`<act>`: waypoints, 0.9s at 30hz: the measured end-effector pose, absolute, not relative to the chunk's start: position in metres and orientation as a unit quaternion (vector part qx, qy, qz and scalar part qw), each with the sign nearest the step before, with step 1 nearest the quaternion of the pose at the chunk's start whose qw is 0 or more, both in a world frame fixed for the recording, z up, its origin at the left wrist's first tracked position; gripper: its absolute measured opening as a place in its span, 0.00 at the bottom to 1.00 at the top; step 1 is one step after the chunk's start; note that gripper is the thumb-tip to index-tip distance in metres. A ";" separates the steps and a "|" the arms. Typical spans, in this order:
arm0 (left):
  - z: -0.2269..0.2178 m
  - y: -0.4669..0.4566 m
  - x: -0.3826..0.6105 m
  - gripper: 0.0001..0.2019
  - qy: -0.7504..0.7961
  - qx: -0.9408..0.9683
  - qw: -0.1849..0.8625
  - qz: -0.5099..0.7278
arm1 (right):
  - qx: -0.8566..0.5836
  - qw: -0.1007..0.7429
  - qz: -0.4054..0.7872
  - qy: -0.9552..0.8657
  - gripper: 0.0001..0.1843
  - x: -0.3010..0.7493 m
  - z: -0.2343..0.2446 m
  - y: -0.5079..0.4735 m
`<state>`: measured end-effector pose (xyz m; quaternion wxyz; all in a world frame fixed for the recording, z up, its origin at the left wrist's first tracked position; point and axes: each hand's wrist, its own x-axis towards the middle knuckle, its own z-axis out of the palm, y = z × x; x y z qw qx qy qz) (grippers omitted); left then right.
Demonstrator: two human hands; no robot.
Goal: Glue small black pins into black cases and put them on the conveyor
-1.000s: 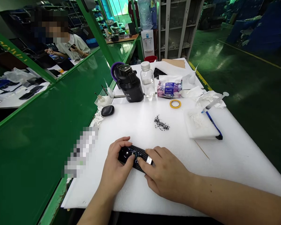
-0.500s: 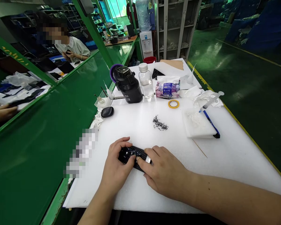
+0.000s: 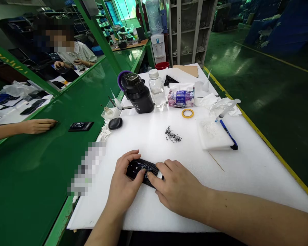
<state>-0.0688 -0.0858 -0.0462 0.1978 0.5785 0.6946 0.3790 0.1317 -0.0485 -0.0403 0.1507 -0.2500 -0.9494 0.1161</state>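
Between my two hands, low over the white foam-covered table, is a black phone case (image 3: 154, 167) with a woven carbon pattern and a glossy raised part at its left end. My left hand (image 3: 125, 181) is closed round the left end, its thumb pressing on the glossy part. My right hand (image 3: 174, 181) grips the right end, with thumb and forefinger on the top face. A small white patch shows beside the right fingers. Much of the case's lower edge is covered by my fingers. Beyond it lies a pile of short black strips (image 3: 172, 134).
A yellow tape roll (image 3: 187, 113), black jug (image 3: 138, 95), clear bottle (image 3: 157, 90) and tissue pack (image 3: 181, 95) stand behind. At right are a syringe (image 3: 227, 110), white pad (image 3: 214, 135) and thin stick (image 3: 216, 161). A co-worker's hand (image 3: 41, 126) rests on the green ledge near a black panel (image 3: 80, 126).
A co-worker's hand has reached in from the left over the green ledge, and a black panel now lies there. My hands keep the same hold on the phone case. The view has shifted slightly.
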 end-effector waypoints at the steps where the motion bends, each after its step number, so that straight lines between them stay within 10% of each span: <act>1: -0.047 -0.086 -0.070 0.16 0.691 0.580 0.203 0.381 | -0.251 0.150 0.117 -0.949 0.24 0.131 -0.040 -0.049; 27: -0.045 -0.086 -0.066 0.18 0.703 0.591 0.197 0.344 | -0.225 0.162 0.090 -0.957 0.25 0.137 -0.046 -0.050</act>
